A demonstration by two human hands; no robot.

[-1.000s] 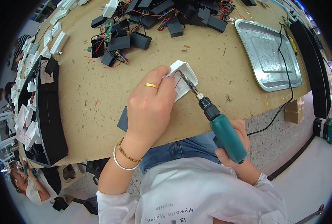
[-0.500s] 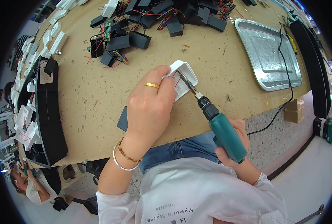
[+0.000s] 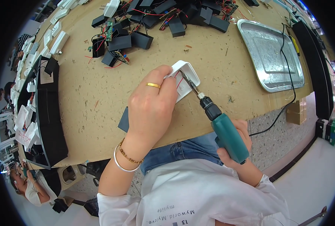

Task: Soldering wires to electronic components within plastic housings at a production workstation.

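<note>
My left hand is closed on a white plastic housing, a small open box shape, and holds it tilted on the table. Inside the housing runs a thin red wire. My right hand grips a corded soldering iron with a teal pistol-like body and a black collar. Its dark metal tip reaches into the housing, close to the far inner wall and the end of the red wire. Whether the tip touches the wire is hard to make out. A dark block lies partly under my left wrist.
Black cases with circuit boards and red wires are heaped at the back. A metal tray lies at the right, with a black cord across it. A black bin of white housings stands left. Further off, a person sits lower left.
</note>
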